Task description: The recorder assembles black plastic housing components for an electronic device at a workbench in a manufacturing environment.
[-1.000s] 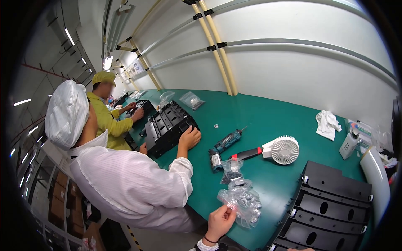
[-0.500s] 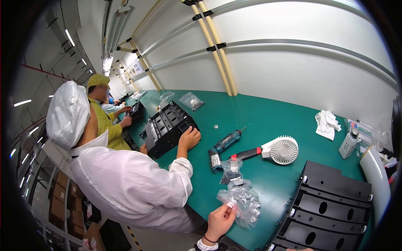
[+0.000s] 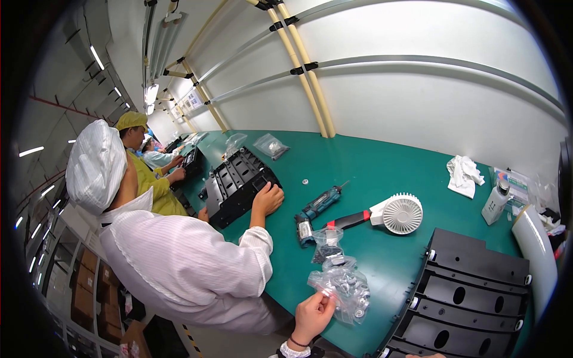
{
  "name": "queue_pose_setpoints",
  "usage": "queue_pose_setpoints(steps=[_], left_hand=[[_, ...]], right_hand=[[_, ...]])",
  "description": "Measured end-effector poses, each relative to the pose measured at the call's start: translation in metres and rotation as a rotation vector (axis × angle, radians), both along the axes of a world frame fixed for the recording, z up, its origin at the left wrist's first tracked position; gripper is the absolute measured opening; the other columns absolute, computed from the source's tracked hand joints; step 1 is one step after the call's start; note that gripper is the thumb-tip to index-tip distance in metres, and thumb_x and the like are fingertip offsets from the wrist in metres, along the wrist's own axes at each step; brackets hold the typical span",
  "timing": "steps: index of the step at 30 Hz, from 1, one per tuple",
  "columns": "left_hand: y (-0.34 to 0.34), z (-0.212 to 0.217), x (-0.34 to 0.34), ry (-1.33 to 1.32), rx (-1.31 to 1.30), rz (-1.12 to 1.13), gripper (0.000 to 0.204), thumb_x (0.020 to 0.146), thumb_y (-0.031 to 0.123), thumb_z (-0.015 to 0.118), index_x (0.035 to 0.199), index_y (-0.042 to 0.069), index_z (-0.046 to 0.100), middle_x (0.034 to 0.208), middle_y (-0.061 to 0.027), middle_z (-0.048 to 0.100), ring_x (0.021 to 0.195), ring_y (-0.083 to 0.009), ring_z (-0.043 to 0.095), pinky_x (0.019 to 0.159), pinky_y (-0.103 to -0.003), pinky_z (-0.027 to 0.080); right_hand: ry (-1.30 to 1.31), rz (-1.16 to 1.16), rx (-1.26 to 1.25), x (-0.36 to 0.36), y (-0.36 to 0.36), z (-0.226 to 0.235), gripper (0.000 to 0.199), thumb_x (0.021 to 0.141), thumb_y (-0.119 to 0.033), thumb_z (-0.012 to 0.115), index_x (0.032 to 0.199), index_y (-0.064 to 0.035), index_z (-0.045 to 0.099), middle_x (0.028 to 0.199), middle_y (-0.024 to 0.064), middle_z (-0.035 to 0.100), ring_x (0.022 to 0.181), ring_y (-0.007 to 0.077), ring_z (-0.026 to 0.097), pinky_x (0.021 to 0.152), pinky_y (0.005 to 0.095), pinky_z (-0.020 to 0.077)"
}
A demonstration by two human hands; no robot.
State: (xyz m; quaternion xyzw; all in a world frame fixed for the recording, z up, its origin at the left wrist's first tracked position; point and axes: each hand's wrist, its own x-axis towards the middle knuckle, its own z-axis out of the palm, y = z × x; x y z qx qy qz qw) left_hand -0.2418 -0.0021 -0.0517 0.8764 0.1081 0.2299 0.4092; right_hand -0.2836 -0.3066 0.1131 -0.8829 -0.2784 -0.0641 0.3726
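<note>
My left hand (image 3: pixel 314 316) pinches the edge of a clear zip bag (image 3: pixel 349 292), which holds small round metal and white parts and lies on the table. Behind it lies a smaller clear bag (image 3: pixel 327 246) of small dark parts. On the right is a black perforated metal frame (image 3: pixel 462 295) with white rollers along its sides. Only a sliver of my right hand (image 3: pixel 425 356) shows at the lower edge, against the frame; its fingers are mostly cut off.
The green table (image 3: pixel 382 158) holds a blue cordless screwdriver (image 3: pixel 319 206), a white handheld fan (image 3: pixel 401 213), a white cloth (image 3: pixel 464 176) and a bottle (image 3: pixel 496 203). At left a co-worker in a white cap (image 3: pixel 95 167) handles another black frame (image 3: pixel 242 185); a person in yellow (image 3: pixel 152 179) works beyond.
The view has shifted slightly. My left hand keeps its pinch on the zip bag, and nothing on the table has visibly moved.
</note>
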Motion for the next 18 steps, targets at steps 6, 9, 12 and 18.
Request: queue_pose_setpoints(steps=[6,9,12,18], left_hand=[[0.0002,0.0028,-0.0007,0.003,0.022,-0.007,0.013,0.090,0.009,0.072,0.098,-0.001,0.072,0.065,0.0017,0.059,0.053,-0.0021,0.046,0.048,-0.021,0.036],[-0.0019,0.0081,-0.0002,0.009,0.039,-0.007,0.013,0.091,0.010,0.071,0.098,-0.001,0.072,0.065,0.0019,0.059,0.053,-0.0021,0.045,0.048,-0.021,0.035],[-0.0011,0.0056,-0.0003,0.001,0.028,-0.006,0.013,0.091,0.010,0.072,0.098,-0.001,0.072,0.065,0.0018,0.057,0.053,-0.0022,0.045,0.047,-0.021,0.035],[-0.0025,0.0088,0.0009,-0.013,0.037,-0.006,0.013,0.090,0.010,0.072,0.098,-0.001,0.072,0.065,0.0024,0.056,0.053,-0.0023,0.044,0.048,-0.021,0.035]], right_hand=[[-0.006,0.012,-0.012,0.0012,-0.0012,0.0003,0.028,0.080,-0.007,0.077,0.104,0.0002,0.067,0.085,0.0169,0.066,0.073,0.0352,0.063,0.064,0.0428,0.0518],[0.001,0.012,-0.015,0.0020,-0.0011,0.0003,0.028,0.079,-0.007,0.078,0.104,0.0003,0.067,0.085,0.0168,0.066,0.073,0.0350,0.063,0.063,0.0426,0.0515],[0.003,0.008,-0.016,0.0023,-0.0012,0.0009,0.028,0.079,-0.007,0.078,0.104,0.0005,0.067,0.084,0.0168,0.066,0.072,0.0351,0.063,0.063,0.0424,0.0514],[-0.001,0.002,-0.017,0.0029,-0.0010,0.0018,0.028,0.079,-0.007,0.078,0.104,0.0010,0.067,0.084,0.0170,0.066,0.072,0.0355,0.063,0.063,0.0422,0.0514]])
